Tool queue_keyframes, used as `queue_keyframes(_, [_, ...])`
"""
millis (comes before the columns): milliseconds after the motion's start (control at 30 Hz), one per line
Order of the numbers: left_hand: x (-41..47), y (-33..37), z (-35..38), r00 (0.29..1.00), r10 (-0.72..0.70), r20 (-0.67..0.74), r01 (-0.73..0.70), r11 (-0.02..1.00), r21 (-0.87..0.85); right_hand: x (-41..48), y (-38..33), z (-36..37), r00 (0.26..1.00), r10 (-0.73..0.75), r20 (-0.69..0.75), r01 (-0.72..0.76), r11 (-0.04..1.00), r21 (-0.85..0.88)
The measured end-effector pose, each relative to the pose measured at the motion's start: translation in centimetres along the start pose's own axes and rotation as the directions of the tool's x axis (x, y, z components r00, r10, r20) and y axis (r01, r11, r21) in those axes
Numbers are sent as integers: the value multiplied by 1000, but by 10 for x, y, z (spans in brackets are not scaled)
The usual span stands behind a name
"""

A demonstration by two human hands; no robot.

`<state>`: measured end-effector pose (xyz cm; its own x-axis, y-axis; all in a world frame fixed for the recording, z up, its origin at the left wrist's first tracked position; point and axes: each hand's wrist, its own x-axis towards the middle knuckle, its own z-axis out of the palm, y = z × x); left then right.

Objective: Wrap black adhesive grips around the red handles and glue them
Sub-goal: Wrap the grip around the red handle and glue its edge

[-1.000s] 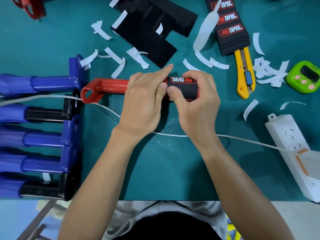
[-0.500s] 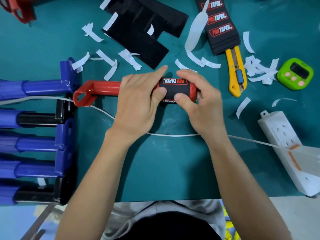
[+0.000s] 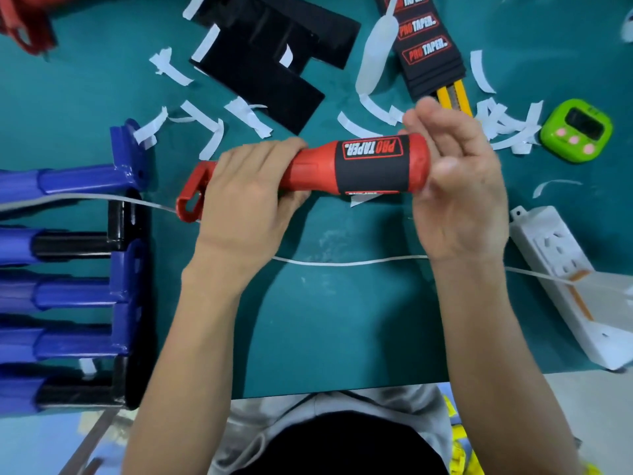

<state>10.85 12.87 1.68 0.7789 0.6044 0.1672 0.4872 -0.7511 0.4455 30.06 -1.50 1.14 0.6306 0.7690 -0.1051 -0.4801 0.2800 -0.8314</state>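
Observation:
A red handle [image 3: 313, 169] is lifted off the teal mat and lies level, left to right. A black adhesive grip [image 3: 371, 173] with a red PRO TAPER label is wrapped round its thick part. My left hand [image 3: 246, 200] grips the thin shaft near the looped end. My right hand [image 3: 459, 186] is beside the handle's right end, blurred, fingers loosely spread, palm against the tip. A stack of more black grips [image 3: 424, 46] and plain black sheets [image 3: 267, 63] lie at the back.
Blue and black handles [image 3: 75, 269] are lined up on the left. White backing strips [image 3: 212, 132] litter the mat. A yellow utility knife [image 3: 455, 97], a green timer [image 3: 577, 135], a white power strip [image 3: 561, 275] and its cord [image 3: 342, 262] lie around.
The handle has risen off the mat. My left hand slid left onto the thin shaft, uncovering the wrapped grip. My right hand let go of the grip and moved to the right end.

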Motion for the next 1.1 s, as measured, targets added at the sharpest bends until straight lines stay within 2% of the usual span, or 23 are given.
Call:
queue_keyframes(67, [0,7,2,997,44,-69,-52,992,-118,-2,-4,5,983,59,176,-90,982,168])
queue_keyframes(100, [0,10,4,993,65,-99,-82,980,-181,-3,-4,9,966,66,251,-113,978,174])
queue_keyframes(133, [-2,15,5,991,75,-114,-103,961,-256,-6,-3,13,953,77,292,-115,987,113])
queue_keyframes(200, [-5,25,8,995,35,-90,-72,886,-458,-14,4,23,950,83,302,-26,982,-187])
queue_keyframes(267, [-8,39,11,997,-74,14,64,734,-676,-19,11,33,939,38,342,107,913,-395])
queue_keyframes(367, [-10,60,14,971,-167,171,222,368,-903,-19,6,49,931,74,357,115,869,-481])
queue_keyframes(400, [-10,64,14,956,-195,219,270,291,-918,-18,3,49,930,103,353,109,840,-531])
queue_keyframes(467, [-9,63,12,931,-275,239,306,234,-923,-16,-1,42,928,183,325,86,742,-664])
queue_keyframes(500, [-7,61,10,914,-324,245,346,305,-887,-15,-2,37,926,234,296,57,690,-722])
queue_keyframes(533, [-5,57,11,899,-369,235,387,421,-820,-15,-3,33,926,270,264,24,656,-754])
queue_keyframes(567, [-6,51,10,899,-387,203,399,535,-745,-17,-5,32,930,284,231,-2,635,-773])
queue_keyframes(600, [-4,45,8,900,-403,166,398,605,-690,-18,-6,32,937,277,213,-5,620,-785])
queue_keyframes(633, [-2,40,5,908,-406,109,356,605,-712,-19,-9,32,941,269,206,1,606,-796])
queue_keyframes(700, [2,25,1,925,-374,68,221,383,-897,-19,-13,31,937,278,214,14,581,-814])
queue_keyframes(733, [6,14,0,936,-349,49,162,303,-939,-19,-13,29,933,281,226,38,546,-837])
queue_keyframes(767, [8,5,-2,949,-314,25,120,289,-950,-19,-14,28,931,281,234,67,497,-865])
queue_keyframes(833, [10,-7,-1,963,-270,22,120,354,-927,-19,-13,26,928,293,230,93,416,-905])
queue_keyframes(900, [11,-11,2,958,-285,31,160,441,-883,-19,-13,25,927,317,199,68,380,-923])
queue_keyframes(1000, [12,-10,6,933,-360,-27,165,491,-856,-19,-17,21,917,355,181,47,356,-933])
queue_keyframes(1100, [12,-8,5,896,-430,-111,187,593,-783,-22,-17,20,879,448,167,-19,383,-924])
